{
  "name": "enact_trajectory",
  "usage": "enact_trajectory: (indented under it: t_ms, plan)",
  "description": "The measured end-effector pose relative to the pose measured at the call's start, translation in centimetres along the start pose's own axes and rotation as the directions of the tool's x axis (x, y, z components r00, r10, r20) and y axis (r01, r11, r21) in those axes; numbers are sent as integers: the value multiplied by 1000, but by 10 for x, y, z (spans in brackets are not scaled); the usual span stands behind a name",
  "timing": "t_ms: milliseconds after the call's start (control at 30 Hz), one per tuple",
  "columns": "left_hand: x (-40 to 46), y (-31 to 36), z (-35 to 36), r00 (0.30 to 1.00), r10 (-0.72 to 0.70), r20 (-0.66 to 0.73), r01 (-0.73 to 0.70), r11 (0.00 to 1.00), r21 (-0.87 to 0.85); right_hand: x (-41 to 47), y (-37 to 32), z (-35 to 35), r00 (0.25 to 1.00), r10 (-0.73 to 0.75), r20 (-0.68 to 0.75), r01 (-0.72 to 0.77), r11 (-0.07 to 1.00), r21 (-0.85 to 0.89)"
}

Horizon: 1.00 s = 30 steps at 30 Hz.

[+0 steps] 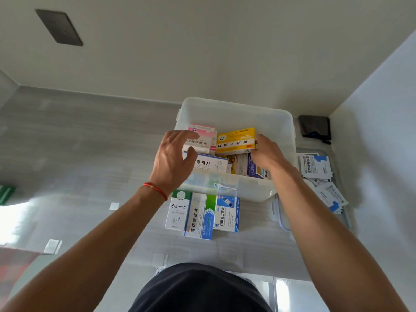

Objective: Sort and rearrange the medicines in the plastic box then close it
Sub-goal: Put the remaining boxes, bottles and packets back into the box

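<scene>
Your right hand (266, 152) has its grip on the end of the yellow carton (236, 141), fingers curled round its short edge, tilted up inside the plastic box (236, 113). Your left hand (174, 159) hovers with fingers spread loosely over the pink carton (201, 137), holding nothing that shows. These cartons look light, stiff at the edges and easily crushed on the broad faces, so pinch them by the narrow ends. Three more cartons (202, 213) lie on the tabletop (90, 143) just before the box; the lid (283, 221) with loose sachets (315, 166) sits to your right.
</scene>
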<state>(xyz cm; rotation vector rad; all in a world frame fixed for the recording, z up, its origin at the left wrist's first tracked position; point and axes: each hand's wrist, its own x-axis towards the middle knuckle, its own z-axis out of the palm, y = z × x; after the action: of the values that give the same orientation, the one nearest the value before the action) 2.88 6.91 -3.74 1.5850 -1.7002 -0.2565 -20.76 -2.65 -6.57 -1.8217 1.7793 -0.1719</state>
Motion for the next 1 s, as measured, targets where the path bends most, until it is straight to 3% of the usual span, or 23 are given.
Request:
enact_trajectory:
  t_ms: [67,167,233,267,300,367,467,533,633,867,933,1000]
  plan:
    - [-15,-2,-9,992,26,-122,-25,1000,10,-6,-2,-4,999,-14,-49,12,1000,-27]
    - [-57,-17,-15,974,-61,-217,72,996,43,-34,-11,-14,922,-156,-354,175,984,20]
    - [-87,-33,-11,980,-169,-106,174,984,45,-68,-24,-14,778,-356,-517,465,880,94]
    - [-100,-42,-6,975,-222,-6,222,974,46,-87,-30,-10,729,-448,-518,577,808,114]
    - [-111,-51,0,953,-282,112,278,959,51,-104,-33,-2,708,-528,-469,646,753,126]
    - [-126,-65,12,837,-428,342,419,902,103,-132,-32,25,722,-631,-285,677,729,101]
    - [-136,-73,31,653,-570,498,547,810,210,-145,-15,75,803,-596,0,595,801,-59]
    - [-138,-73,42,633,-582,510,542,804,245,-144,-4,109,820,-541,185,570,799,-193]
    - [-139,-76,55,661,-577,480,506,815,282,-142,2,154,811,-496,311,585,715,-384]
    - [-140,-84,51,674,-556,487,508,827,241,-135,7,179,828,-498,258,557,682,-474]
    - [-139,-84,44,669,-534,517,513,835,200,-141,11,179,787,-589,185,593,638,-492]
    - [-137,-84,35,660,-523,539,554,824,122,-147,16,179,697,-716,51,643,591,-487]
